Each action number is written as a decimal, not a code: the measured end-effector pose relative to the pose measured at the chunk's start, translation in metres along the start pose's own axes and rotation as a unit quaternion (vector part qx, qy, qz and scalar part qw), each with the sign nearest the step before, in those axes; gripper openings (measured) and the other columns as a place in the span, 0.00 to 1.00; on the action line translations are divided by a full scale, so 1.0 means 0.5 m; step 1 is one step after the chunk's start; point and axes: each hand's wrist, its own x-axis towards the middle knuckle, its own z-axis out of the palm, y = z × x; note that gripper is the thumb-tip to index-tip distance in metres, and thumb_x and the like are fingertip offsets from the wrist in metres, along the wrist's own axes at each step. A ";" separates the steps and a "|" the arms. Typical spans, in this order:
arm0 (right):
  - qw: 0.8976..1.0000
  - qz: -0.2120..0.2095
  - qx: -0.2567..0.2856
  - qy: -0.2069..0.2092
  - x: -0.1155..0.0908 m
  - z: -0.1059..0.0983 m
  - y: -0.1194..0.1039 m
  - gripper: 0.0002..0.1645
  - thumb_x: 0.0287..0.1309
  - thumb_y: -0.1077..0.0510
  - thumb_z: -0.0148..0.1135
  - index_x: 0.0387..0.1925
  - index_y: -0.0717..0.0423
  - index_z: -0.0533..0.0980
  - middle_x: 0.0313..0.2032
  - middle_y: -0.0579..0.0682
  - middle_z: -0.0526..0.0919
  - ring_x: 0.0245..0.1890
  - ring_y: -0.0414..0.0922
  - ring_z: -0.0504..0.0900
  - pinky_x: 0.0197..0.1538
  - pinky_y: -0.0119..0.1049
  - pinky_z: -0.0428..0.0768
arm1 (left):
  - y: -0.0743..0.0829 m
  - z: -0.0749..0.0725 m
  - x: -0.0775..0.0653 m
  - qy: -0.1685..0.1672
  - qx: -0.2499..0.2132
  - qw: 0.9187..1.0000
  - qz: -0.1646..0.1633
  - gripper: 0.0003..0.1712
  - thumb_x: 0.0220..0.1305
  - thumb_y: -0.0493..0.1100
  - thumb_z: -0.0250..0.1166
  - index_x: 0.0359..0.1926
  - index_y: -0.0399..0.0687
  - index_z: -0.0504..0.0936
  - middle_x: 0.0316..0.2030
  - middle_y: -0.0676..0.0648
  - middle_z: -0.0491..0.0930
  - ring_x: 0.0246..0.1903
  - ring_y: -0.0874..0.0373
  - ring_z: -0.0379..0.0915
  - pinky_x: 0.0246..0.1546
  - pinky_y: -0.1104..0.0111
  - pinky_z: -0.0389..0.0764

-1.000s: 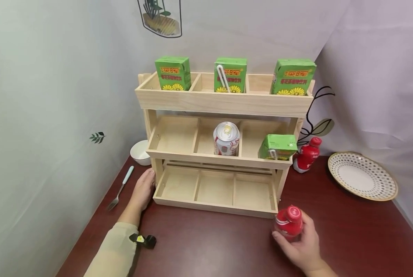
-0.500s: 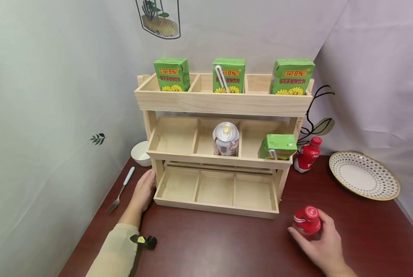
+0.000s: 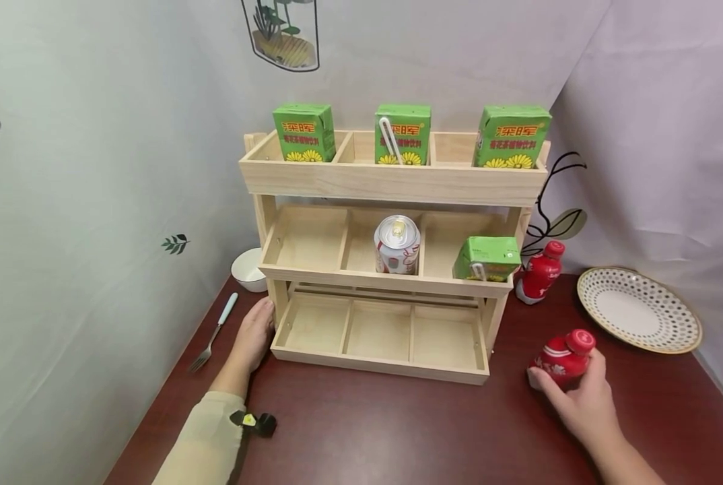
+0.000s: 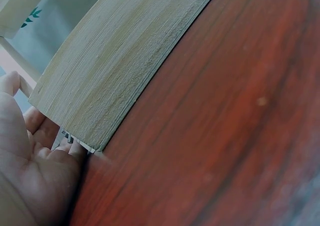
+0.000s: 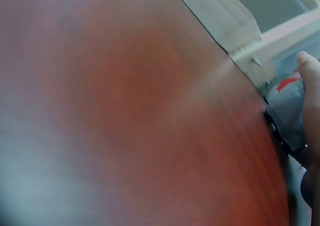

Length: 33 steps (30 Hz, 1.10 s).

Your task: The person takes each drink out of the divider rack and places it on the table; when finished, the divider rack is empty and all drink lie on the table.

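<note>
Resting the left hand against the wooden shelf's left side, with a loose grip. Past the shelf's right end, holding a tilted red bottle on or above the counter, cannot tell which, with the right hand's grip closed around it and a plate beyond.
</note>
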 end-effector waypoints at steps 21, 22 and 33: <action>0.999 0.047 0.019 -0.012 0.127 0.122 0.022 0.58 0.45 0.57 0.77 0.72 0.43 0.52 0.55 0.61 0.74 0.53 0.56 0.75 0.54 0.50 0.72 | -0.005 -0.004 -0.002 0.002 0.018 1.000 -0.001 0.34 0.75 0.57 0.45 0.68 0.34 0.62 0.63 0.35 0.65 0.57 0.60 0.68 0.54 0.74 0.70; 0.999 0.046 0.024 -0.014 0.130 0.126 0.022 0.58 0.45 0.57 0.77 0.72 0.42 0.51 0.56 0.61 0.74 0.53 0.56 0.74 0.54 0.53 0.71 | -0.005 -0.004 -0.002 0.004 0.019 1.000 0.000 0.34 0.75 0.57 0.45 0.68 0.34 0.62 0.63 0.35 0.65 0.57 0.60 0.68 0.54 0.74 0.71; 0.998 0.051 0.029 -0.014 0.161 0.161 0.020 0.54 0.49 0.55 0.74 0.71 0.36 0.53 0.56 0.62 0.75 0.55 0.60 0.74 0.56 0.60 0.69 | -0.005 -0.002 0.001 0.006 0.009 1.000 -0.006 0.34 0.75 0.57 0.46 0.68 0.36 0.62 0.63 0.37 0.66 0.57 0.60 0.68 0.54 0.74 0.71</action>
